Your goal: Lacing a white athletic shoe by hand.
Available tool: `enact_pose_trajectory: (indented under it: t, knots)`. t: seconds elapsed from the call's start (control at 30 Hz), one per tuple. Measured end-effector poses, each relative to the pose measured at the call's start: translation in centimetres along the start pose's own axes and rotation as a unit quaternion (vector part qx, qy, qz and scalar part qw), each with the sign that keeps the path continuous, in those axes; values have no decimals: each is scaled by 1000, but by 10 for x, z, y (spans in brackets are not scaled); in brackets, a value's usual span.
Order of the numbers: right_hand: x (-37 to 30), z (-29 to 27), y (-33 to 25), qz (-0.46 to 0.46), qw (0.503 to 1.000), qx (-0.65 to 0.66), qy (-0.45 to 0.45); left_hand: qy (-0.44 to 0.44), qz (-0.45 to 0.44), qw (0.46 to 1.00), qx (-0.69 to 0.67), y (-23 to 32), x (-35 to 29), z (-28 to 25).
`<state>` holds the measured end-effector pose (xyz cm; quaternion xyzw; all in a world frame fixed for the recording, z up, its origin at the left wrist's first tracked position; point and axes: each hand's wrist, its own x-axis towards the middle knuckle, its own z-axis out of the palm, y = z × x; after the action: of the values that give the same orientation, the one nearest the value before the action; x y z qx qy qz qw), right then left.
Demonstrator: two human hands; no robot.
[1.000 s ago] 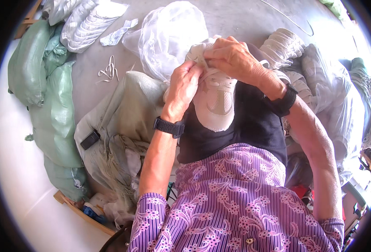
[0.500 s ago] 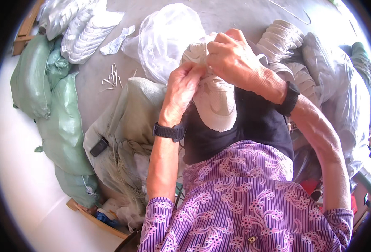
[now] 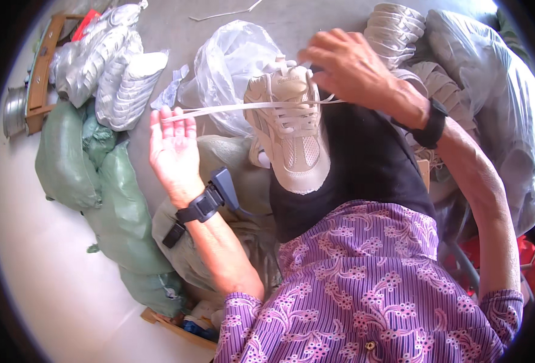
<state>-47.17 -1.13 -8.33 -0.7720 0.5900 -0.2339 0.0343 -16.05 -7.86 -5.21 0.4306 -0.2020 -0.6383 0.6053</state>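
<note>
A beige sneaker (image 3: pixel 304 158) rests on my black-covered lap, toe toward me, with its white laces crossing the tongue. My left hand (image 3: pixel 177 148) is stretched out to the left, palm up, its fingers curled on a white shoelace (image 3: pixel 225 109) drawn taut from the upper eyelets. My right hand (image 3: pixel 355 69) hovers just right of and above the shoe's collar, slightly blurred. Its thumb and fingers are apart, and no held thing shows in it. A short stretch of lace shows below that hand, beside the eyelets.
Crumpled clear plastic (image 3: pixel 228 63) lies behind the shoe. Green sacks (image 3: pixel 131 212) line the left side. Bagged stacks of white shoe parts (image 3: pixel 128 91) stand at the far left, others (image 3: pixel 394 33) at the far right. A wooden frame (image 3: pixel 40 85) is at the left edge.
Both hands were together at the shoe's laces. The left hand has swung out to the left, drawing the lace; the right has risen off the shoe. The shoe's laced front and tongue are now uncovered.
</note>
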Motion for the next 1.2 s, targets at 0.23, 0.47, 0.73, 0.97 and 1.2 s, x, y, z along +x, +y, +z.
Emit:
enact_pose_trajectory:
  t: [0.23,0.47,0.73,0.97,1.2]
  knots:
    - [5,25,-12,-75,996,30,-49,-32,-29,999,31,-7,2,0]
    - [-45,-15,96,1,985,-170,31,-102,-128,984,73,-17,-10,-4]
    - [-169,-71,274,246,945,-213,-34,-161,-192,963,94,-51,-28,0]
    - [-145,-83,218,169,974,-149,-25,-191,-136,937,259,-75,-43,28]
    - [-112,-86,153,87,993,-73,-16,-304,-122,825,460,-78,-60,88]
